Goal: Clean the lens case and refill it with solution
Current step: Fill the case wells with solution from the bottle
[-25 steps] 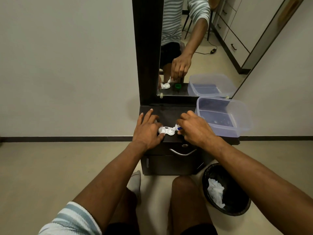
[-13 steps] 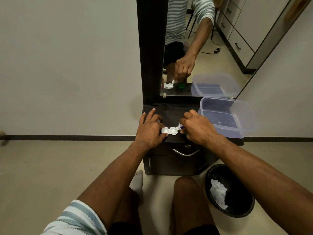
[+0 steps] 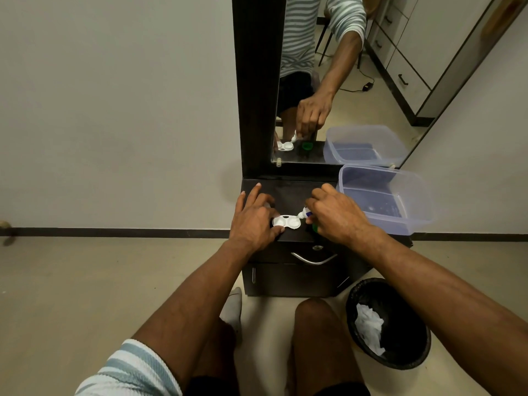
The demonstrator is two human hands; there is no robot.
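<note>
A white two-well lens case (image 3: 286,222) lies open on the dark cabinet top (image 3: 288,192). My left hand (image 3: 253,221) rests on the case's left end, thumb and fingers pinning it. My right hand (image 3: 335,217) grips a small white solution bottle (image 3: 304,214) with a blue label, tilted so that its nozzle points down-left at the right well. A green cap (image 3: 315,227) peeks out under my right hand. Whether liquid is coming out cannot be told.
A clear plastic tub (image 3: 383,200) stands on the cabinet's right side, touching the mirror (image 3: 328,81) behind. A black bin (image 3: 388,324) holding white tissue sits on the floor at the right. My knees are below the drawer handle (image 3: 313,258).
Both hands stay on the case and bottle; only the camera has shifted slightly. The bottle tip remains over the right well.
</note>
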